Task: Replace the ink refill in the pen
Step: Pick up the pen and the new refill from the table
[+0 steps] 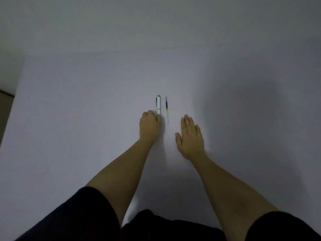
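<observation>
Table (86, 119): a broad, pale, dimly lit surface is stretching out under both hands and well beyond them, carrying everything here.
Sleeves (83, 216): dark short sleeves are showing at the near edge, with both forearms bare and reaching forward.
Right hand (190, 136): it is lying flat on the table, palm down, fingers straight and close together, thumb held a little out to the side; it is holding nothing.
Left hand (150, 126): it is curling loosely, knuckles up, with its fingertips meeting the near end of the pen; whether it is actually gripping the barrel I cannot tell from where I am standing.
Pen (158, 104): a white pen with a metal clip is lying on the table just ahead of the left hand, pointing straight away from the person, its near end touching that hand's fingers.
Ink refill (167, 109): a thin refill, dark at the far part, yellowish in the middle and clear at the near end, is lying parallel to the pen, just beside it on the right-hand side, between the two hands and slightly ahead of them, touching neither.
</observation>
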The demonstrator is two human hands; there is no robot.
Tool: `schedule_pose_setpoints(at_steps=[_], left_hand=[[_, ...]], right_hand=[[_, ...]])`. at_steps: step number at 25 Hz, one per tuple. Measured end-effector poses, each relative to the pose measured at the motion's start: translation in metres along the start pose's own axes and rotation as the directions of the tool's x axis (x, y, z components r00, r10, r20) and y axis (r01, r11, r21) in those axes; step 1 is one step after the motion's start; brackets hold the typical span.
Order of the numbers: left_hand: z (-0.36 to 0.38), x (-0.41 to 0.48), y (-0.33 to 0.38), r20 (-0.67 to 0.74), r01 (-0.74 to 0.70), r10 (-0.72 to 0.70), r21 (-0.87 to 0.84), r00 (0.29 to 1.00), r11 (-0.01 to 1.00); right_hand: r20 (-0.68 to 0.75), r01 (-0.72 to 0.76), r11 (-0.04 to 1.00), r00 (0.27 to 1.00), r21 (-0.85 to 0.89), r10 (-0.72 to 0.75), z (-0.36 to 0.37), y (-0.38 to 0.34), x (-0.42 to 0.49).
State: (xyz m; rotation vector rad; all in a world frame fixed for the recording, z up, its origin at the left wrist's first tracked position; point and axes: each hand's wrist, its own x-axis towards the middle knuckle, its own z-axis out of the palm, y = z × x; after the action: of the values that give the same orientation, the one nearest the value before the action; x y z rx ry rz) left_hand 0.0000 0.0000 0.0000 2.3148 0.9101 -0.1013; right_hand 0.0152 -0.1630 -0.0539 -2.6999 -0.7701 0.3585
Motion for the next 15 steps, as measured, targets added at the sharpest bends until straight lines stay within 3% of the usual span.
schedule_pose_setpoints(at_steps=[8,15], left_hand=[[0.017,0.022,0.015,-0.045,0.064,-0.065,-0.017,0.997,0.998],[0.006,0.002,0.001,-0.064,0.036,-0.044,-0.118,0.997,0.992]], right_hand=[[-0.089,-0.005,1.000,0.996,-0.008,0.004,0.007,0.005,0.003],[-0.029,-0.005,1.000,1.000,0.015,0.005,0.002,0.006,0.003]])
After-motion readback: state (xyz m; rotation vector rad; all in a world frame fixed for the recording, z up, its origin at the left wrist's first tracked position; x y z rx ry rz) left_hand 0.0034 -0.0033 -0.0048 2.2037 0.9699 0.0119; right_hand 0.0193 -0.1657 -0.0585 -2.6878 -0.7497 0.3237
